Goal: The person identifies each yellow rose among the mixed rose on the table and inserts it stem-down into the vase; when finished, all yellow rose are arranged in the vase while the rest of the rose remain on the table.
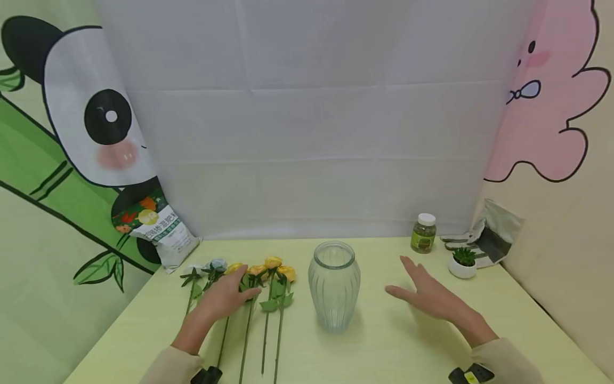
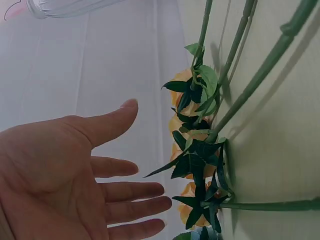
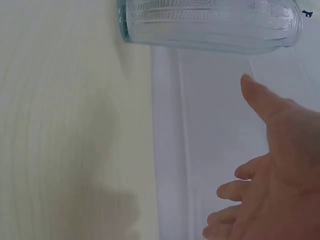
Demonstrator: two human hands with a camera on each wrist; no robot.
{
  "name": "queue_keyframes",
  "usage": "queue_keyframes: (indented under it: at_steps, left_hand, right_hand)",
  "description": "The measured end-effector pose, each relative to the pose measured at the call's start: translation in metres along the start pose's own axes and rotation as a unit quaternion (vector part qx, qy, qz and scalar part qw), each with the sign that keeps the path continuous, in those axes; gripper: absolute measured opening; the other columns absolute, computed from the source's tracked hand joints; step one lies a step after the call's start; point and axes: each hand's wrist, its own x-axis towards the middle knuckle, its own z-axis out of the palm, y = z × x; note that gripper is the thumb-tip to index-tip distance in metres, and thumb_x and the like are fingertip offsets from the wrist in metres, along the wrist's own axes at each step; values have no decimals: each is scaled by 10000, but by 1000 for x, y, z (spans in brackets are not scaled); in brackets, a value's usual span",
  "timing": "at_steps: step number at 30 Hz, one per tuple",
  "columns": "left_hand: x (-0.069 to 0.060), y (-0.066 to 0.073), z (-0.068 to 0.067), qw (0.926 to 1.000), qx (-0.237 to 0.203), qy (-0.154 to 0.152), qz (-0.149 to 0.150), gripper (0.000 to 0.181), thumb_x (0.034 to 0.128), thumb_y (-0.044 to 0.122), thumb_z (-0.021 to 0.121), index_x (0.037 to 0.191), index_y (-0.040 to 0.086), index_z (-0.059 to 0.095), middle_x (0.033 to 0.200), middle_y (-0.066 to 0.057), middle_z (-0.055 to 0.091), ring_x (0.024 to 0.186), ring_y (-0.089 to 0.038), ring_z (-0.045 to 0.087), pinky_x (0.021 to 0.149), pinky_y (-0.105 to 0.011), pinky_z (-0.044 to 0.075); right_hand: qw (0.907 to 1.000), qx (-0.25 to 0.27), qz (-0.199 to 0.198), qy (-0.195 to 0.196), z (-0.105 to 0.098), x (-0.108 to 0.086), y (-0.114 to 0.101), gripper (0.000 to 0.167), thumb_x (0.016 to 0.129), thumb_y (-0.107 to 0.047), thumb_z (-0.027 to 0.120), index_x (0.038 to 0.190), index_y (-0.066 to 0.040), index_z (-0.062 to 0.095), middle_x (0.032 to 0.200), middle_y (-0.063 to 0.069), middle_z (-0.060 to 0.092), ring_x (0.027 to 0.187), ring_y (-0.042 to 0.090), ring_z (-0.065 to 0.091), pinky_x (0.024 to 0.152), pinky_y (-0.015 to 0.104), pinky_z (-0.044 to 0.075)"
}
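A clear ribbed glass vase stands upright mid-table, with nothing visible inside. Left of it lie several long-stemmed artificial flowers: yellow roses, a pale blue flower and a white flower. Over these flowers hovers my left hand, fingers extended and thumb spread, hiding part of them. In the left wrist view, its palm holds nothing, and rose heads lie just beyond the fingertips. My right hand is raised to the right of the vase, fingers relaxed and apart from the glass.
At the back right stand a white-lidded jar and a small potted succulent, near a grey pouch and what look like tools. A printed bag leans at the back left. A white cloth hangs behind the pale table.
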Motion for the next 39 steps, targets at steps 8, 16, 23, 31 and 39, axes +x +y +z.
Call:
queue_keyframes:
  at_steps: [8,16,23,31,39]
  left_hand:
    - [3,-9,-1,9997,-240,77,-55,768,919,397,730,1460,-59,431,1417,-314,485,1198,-494,540,910,-605,505]
    - [1,-11,-2,9984,-304,447,-184,625,907,218,762,1379,-98,501,1158,-288,649,1014,-428,646,781,-526,571]
    - [3,-27,-12,9957,-100,749,-529,338,885,81,750,1108,-131,611,879,-153,677,701,-246,647,583,-396,548]
    - [4,-44,-13,9935,-645,163,-928,156,892,3,705,906,-142,652,730,-99,664,577,-163,636,542,-333,539]
    - [7,-51,2,9877,-1075,-55,-1134,315,973,126,652,723,-64,670,582,-87,648,517,-213,667,523,-323,580]
  right_hand:
    - [9912,1233,-264,-408,17,4,-10,909,978,-490,612,1616,-107,90,1649,173,133,1477,427,184,1147,658,228]
    - [9512,2885,-1015,-405,31,8,-22,846,1011,-259,627,1610,-77,58,1657,140,108,1498,374,142,1167,548,251]
    - [9307,3353,-1341,-580,37,17,-41,927,970,-209,693,1606,-54,37,1661,132,84,1508,344,124,1181,492,238]
    - [9226,3461,-1622,-528,41,28,-55,1028,906,-276,774,1614,-94,50,1664,53,98,1518,244,118,1201,418,208]
    - [9007,3981,-1606,-667,44,35,-58,1064,879,-236,804,1616,-115,46,1667,51,66,1513,235,127,1193,385,198]
